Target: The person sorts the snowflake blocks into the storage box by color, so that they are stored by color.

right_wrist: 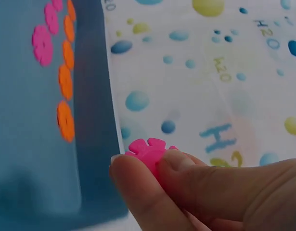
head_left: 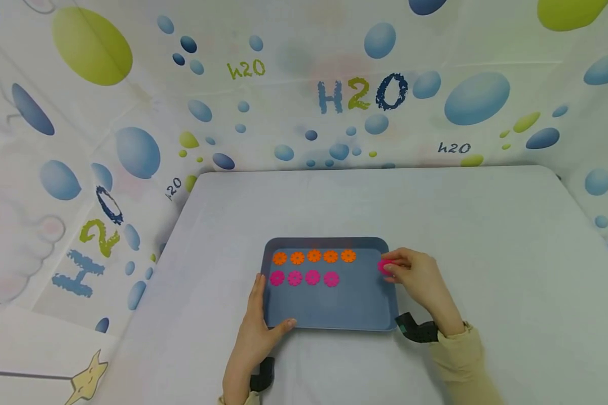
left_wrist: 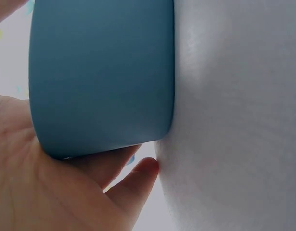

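Observation:
A blue-grey tray (head_left: 367,304) lies on the white table. My left hand (head_left: 255,332) holds its near left corner, thumb over the front rim and fingers along the left side; the left wrist view shows the palm (left_wrist: 22,178) close against the tray wall (left_wrist: 104,82). Between right thumb and fingertips, my right hand (head_left: 420,275) pinches a pink flower-shaped plastic disc (head_left: 385,266) by the tray's right rim. Its notched edge (right_wrist: 150,147) shows above the fingers in the right wrist view; the rest is covered.
Orange notched discs (head_left: 314,256) form a row near the tray's far side. Below them is a shorter row of pink discs (head_left: 312,277), towards the left. A patterned backdrop (head_left: 294,112) stands behind the table (head_left: 486,236) and along its left.

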`<action>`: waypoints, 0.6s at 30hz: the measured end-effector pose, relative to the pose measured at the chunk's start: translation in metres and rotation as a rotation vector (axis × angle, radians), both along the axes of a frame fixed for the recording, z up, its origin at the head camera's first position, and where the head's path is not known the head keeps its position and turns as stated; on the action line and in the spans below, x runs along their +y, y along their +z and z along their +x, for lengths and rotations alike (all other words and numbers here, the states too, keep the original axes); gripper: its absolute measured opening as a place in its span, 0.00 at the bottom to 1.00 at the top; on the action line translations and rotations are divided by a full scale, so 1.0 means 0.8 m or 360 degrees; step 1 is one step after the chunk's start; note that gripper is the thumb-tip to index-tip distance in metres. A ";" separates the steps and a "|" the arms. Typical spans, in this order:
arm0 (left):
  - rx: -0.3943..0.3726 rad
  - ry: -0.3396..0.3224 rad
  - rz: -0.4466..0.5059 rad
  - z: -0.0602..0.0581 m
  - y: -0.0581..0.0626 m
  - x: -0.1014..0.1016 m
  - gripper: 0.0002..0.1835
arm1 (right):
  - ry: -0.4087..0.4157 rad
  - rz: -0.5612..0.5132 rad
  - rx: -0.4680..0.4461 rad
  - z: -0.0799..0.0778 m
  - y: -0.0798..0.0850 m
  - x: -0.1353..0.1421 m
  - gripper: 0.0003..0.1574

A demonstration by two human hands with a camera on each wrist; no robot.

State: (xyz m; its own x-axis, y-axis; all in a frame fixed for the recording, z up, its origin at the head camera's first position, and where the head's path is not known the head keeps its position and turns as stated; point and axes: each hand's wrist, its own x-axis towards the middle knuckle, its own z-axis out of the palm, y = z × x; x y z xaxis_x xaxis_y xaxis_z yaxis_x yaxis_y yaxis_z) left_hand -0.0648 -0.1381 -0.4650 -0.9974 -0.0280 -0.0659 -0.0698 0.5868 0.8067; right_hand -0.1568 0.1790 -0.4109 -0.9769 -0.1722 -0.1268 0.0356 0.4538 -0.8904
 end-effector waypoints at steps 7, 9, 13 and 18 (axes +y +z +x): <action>-0.0011 0.0006 0.0013 0.001 0.002 0.002 0.59 | 0.0135 -0.0031 -0.0132 -0.015 -0.010 -0.040 0.09; -0.0012 0.0008 0.0012 0.000 0.003 0.003 0.59 | 0.0168 -0.0038 -0.0174 -0.016 -0.013 -0.047 0.10; -0.0010 0.0011 0.0016 0.000 0.004 0.004 0.59 | 0.0229 -0.0059 -0.0240 -0.018 -0.020 -0.055 0.12; -0.0008 0.0014 0.0021 0.000 0.006 0.005 0.59 | 0.0278 -0.0003 -0.0319 -0.022 -0.027 -0.060 0.13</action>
